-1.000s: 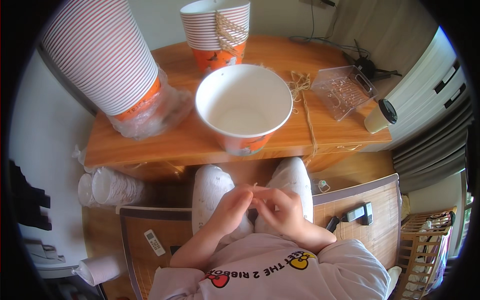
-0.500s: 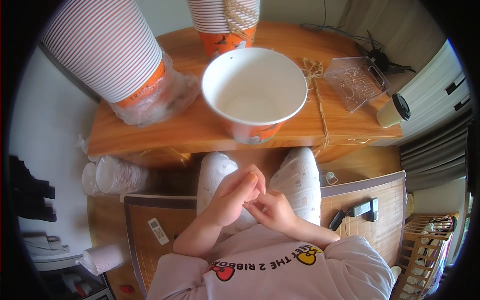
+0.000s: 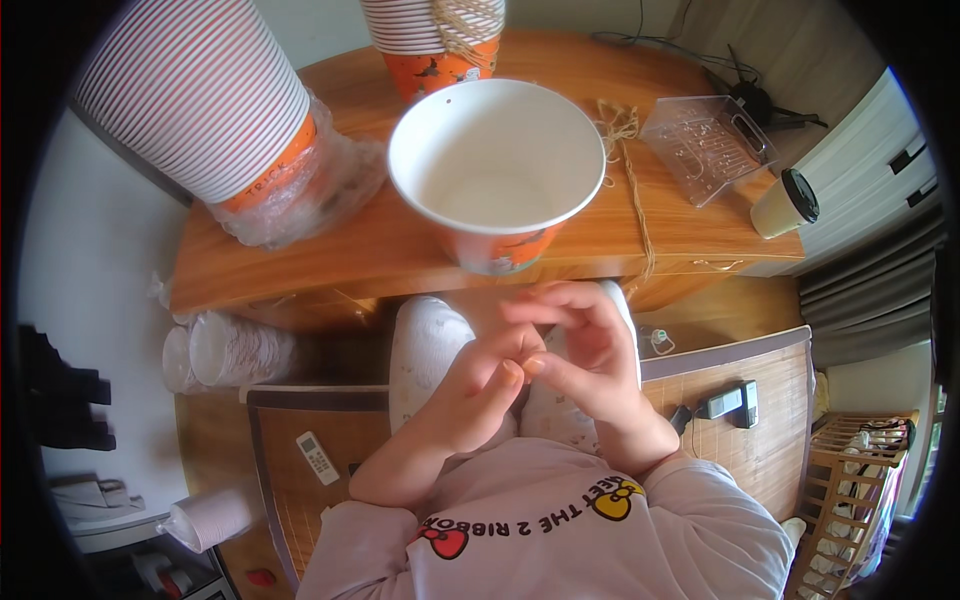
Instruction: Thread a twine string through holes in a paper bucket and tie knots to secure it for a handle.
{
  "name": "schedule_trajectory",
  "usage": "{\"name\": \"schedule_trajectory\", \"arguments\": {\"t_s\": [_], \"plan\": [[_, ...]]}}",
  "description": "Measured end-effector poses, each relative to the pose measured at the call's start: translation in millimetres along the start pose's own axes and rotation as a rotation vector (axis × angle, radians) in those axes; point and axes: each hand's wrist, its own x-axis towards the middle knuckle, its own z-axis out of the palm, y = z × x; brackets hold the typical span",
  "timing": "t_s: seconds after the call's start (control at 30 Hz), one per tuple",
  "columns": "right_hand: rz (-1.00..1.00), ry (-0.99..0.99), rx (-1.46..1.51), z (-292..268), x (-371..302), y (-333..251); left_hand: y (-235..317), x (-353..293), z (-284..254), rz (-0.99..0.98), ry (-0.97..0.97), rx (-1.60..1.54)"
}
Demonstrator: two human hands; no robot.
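Left hand [image 3: 478,385] and right hand [image 3: 585,350] fingertips pinched together over lap, held thing indiscernible; paper bucket [image 3: 497,170] just beyond.

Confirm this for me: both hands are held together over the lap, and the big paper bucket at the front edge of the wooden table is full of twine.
Not quite. The head view shows the left hand and right hand together over the lap, but the paper bucket at the front edge of the wooden table is empty. The twine lies on the table to the bucket's right.
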Motion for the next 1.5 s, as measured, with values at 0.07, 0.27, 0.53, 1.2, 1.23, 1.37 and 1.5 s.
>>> {"name": "schedule_trajectory", "arguments": {"t_s": [0.07, 0.27, 0.53, 1.2, 1.23, 1.37, 1.5], "plan": [[0.057, 0.006, 0.009, -0.4, -0.6, 1.0, 0.6, 0.5, 3.7, 0.032, 0.019, -0.01], [-0.005, 0.049, 0.076, -8.3, 4.0, 10.1, 4.3, 0.2, 6.2, -0.014, 0.119, -0.035], [0.015, 0.092, 0.116, -9.7, 12.3, 4.8, -1.7, 0.4, 3.4, 0.079, 0.181, 0.153], [-0.471, -0.007, -1.477, -49.1, 86.3, -49.4, 10.1, 13.2, 3.7, 0.179, 0.325, 0.217], [-0.488, -0.031, -1.438, -47.5, 88.8, -49.2, 10.4, 13.1, 3.2, 0.186, 0.361, 0.217], [-0.528, -0.099, -1.366, -33.3, 84.8, -50.9, 8.9, 9.8, -4.3, 0.238, 0.429, 0.337], [-0.513, -0.155, -1.261, -14.7, 74.5, -48.2, 7.5, 13.4, -8.9, 0.372, 0.584, 0.571]]}}
